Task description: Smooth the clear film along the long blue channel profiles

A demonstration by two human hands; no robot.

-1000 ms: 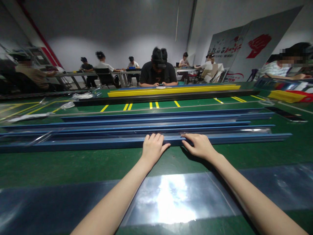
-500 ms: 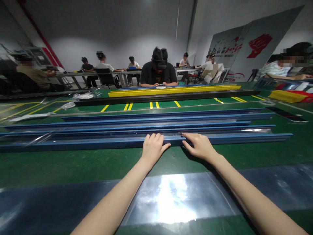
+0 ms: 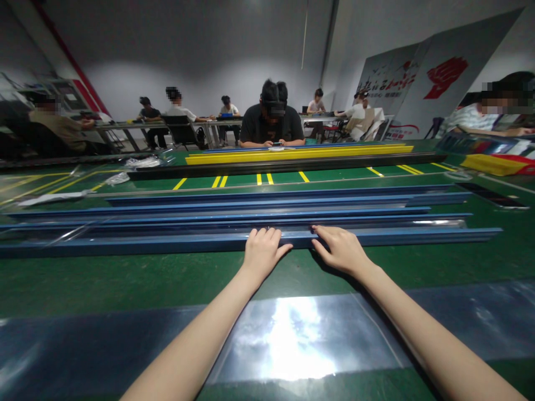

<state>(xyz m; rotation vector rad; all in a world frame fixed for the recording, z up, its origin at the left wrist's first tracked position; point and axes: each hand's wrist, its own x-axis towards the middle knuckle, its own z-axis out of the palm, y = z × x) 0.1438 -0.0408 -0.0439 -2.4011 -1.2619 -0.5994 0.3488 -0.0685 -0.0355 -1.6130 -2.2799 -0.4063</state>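
Note:
A long blue channel strip [image 3: 167, 247] runs across the green table [image 3: 200, 278] in front of me, its trough facing up. My left hand [image 3: 262, 250] rests over its near wall, fingers bent over the edge and the thumb stretched to the right along it. To the right, my right hand [image 3: 340, 248] touches the same strip, with forefinger at the trough and thumb at the near wall, a gap between them. Clear film [image 3: 434, 223] lies inside the trough. More blue channel strips [image 3: 292, 195] lie parallel just behind.
A wide glossy clear sheet [image 3: 125, 340] lies under my forearms. Beyond are a black strip [image 3: 292, 164], a yellow strip [image 3: 301, 153], crumpled plastic [image 3: 142, 162], a phone [image 3: 491, 195] and a yellow bin [image 3: 493, 164]. A person [image 3: 271, 120] sits across; others work at tables behind.

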